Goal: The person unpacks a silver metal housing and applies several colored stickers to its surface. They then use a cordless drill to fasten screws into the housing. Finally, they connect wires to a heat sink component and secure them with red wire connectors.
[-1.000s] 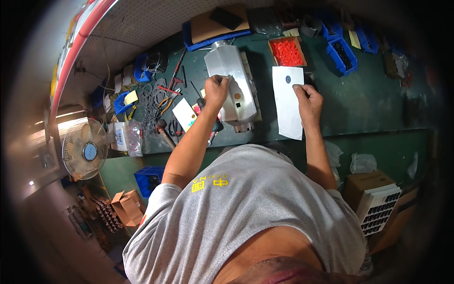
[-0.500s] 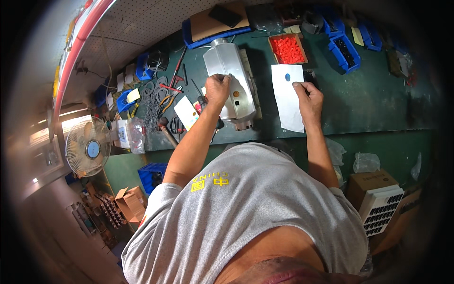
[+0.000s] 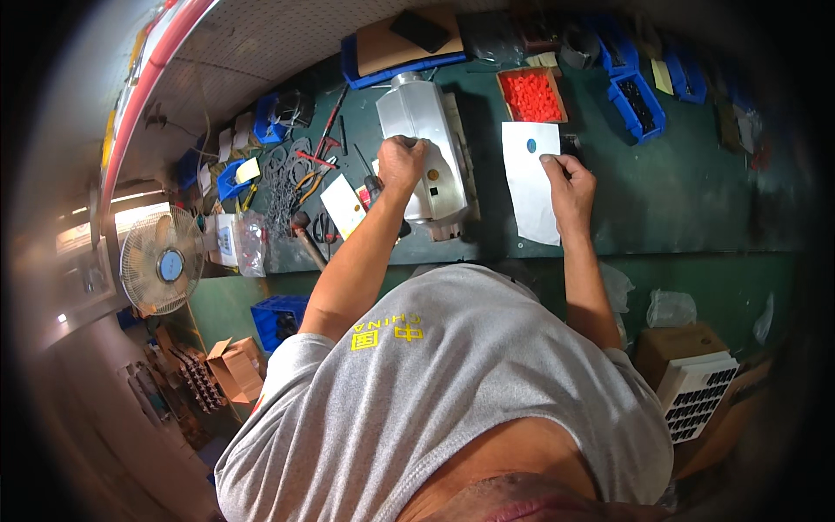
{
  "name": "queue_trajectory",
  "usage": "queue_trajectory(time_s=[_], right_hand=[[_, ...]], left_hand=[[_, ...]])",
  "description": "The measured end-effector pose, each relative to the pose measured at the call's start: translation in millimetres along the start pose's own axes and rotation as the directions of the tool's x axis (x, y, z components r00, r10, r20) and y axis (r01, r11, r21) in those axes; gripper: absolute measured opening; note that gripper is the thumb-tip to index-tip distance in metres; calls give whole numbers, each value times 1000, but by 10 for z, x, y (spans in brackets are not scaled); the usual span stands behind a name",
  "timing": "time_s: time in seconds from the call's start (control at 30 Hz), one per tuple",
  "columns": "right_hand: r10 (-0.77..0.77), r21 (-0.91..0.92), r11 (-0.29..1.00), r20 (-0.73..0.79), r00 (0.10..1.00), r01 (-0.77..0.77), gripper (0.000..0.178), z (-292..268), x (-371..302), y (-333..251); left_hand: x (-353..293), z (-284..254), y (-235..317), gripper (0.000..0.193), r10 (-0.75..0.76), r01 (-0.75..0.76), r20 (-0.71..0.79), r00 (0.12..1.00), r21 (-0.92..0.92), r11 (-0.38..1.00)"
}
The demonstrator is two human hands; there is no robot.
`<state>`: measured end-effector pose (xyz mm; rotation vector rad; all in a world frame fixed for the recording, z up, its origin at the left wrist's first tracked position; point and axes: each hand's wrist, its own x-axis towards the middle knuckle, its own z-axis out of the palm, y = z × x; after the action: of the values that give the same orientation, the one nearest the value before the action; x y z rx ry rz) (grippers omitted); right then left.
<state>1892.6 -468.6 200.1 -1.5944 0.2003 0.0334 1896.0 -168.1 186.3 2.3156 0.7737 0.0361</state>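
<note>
A silver metal housing (image 3: 422,117) lies lengthwise on the bench, with a round gold sticker (image 3: 433,175) and a small black square (image 3: 434,191) near its closer end. Over its left side, my left hand (image 3: 401,165) is closed, fingertips pinched together at the metal. Whatever is between those fingers is too small or hidden to make out. To the right, a white paper sheet (image 3: 529,196) carries one blue oval sticker (image 3: 531,146) near its far end. My right hand (image 3: 574,193) pinches that sheet's right edge between thumb and fingers.
Left of the housing lie a screwdriver (image 3: 372,184), a white card (image 3: 342,205), a hammer (image 3: 304,233), pliers (image 3: 308,181) and tangled grey cords (image 3: 283,187). A box of red caps (image 3: 531,96) stands beyond the sheet. Blue bins (image 3: 639,109) line the back right. A fan (image 3: 165,265) is at left.
The whole view has shifted slightly. Both hands keep almost the same places, the left at the housing and the right on the paper sheet.
</note>
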Motion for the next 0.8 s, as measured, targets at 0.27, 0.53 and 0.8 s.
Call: queue_trajectory(time_s=[0.27, 0.53, 0.8], right_hand=[[10, 31, 999, 27, 1000, -11, 21, -21, 0, -77], [62, 323, 942, 111, 992, -95, 24, 27, 108, -288], [-24, 624, 768, 257, 966, -147, 29, 997, -83, -764]], left_hand=[[4, -193, 58, 38, -28, 25, 26, 999, 134, 991], [-92, -461, -246, 28, 263, -293, -133, 956, -516, 805], [-930, -683, 200, 39, 404, -152, 376, 834, -548, 823]])
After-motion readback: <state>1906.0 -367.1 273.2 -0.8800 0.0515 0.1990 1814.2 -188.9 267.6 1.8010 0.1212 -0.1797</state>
